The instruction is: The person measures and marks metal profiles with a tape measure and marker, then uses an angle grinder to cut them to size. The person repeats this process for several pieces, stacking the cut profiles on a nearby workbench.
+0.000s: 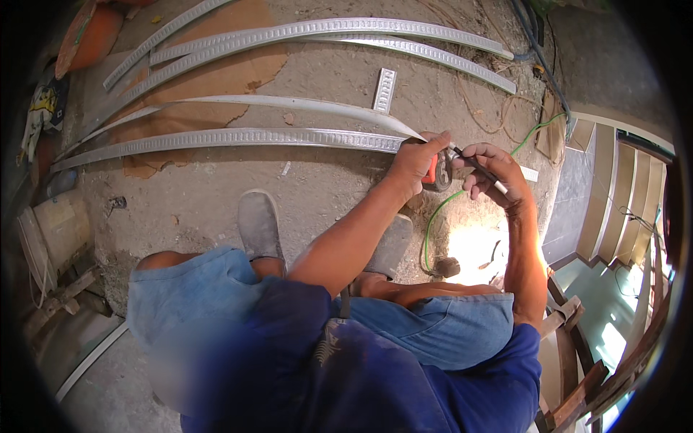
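A long patterned white moulding strip (238,138) lies across the dusty concrete floor. My left hand (419,160) presses down on its right end and grips a small orange and black tape measure (437,172). My right hand (492,172) sits just to the right of it, holding a dark pencil (482,170) whose tip points at the strip's end. A smooth white strip (303,105) runs just behind the patterned one and meets it by my left hand.
More patterned strips (346,30) lie farther back, with a short offcut (385,89) among them. Brown cardboard (224,72) lies under some. A green wire (440,216) curls by my feet. A beige bucket (58,229) stands at left. Steps drop away at right.
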Tool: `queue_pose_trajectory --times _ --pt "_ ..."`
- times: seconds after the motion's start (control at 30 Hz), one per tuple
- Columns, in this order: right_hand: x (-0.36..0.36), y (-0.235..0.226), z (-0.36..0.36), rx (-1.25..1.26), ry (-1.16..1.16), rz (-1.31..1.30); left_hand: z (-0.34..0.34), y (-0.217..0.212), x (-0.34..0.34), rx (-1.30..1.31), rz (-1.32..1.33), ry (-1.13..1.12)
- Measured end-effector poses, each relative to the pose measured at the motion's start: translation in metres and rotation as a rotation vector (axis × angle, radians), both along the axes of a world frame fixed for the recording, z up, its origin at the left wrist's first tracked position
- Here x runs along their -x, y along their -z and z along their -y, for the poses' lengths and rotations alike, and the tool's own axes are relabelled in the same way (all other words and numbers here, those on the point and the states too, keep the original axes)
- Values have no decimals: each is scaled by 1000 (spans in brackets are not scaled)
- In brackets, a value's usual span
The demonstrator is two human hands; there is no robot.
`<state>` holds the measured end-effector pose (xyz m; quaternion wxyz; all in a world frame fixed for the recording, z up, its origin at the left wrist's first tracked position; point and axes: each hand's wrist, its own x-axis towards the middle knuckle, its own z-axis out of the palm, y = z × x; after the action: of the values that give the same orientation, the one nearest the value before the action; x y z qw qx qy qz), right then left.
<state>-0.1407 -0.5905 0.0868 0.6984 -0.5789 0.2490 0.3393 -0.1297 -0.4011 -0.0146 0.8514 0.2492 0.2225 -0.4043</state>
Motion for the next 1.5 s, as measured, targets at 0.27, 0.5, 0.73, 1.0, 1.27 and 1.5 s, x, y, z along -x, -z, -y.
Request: queue_pose_trajectory --times 0.27,0.5,0.73,1.0,1.27,1.5 --pt "10 19 -35 173 304 434 -5 -22 -15 163 17 -129" --pt "-3 24 -48 320 768 599 -18 -25 -33 -84 28 -283" --pt "14 53 -70 357 544 518 -69 -80 -147 -317 443 46" --pt "4 124 -168 201 101 543 -205 -112 -151 -720 542 317" --pt "-2 142 -170 186 82 514 -247 -48 -135 -579 225 133" --pt "-6 139 -170 266 -12 564 -260 -27 -131 -558 176 169"
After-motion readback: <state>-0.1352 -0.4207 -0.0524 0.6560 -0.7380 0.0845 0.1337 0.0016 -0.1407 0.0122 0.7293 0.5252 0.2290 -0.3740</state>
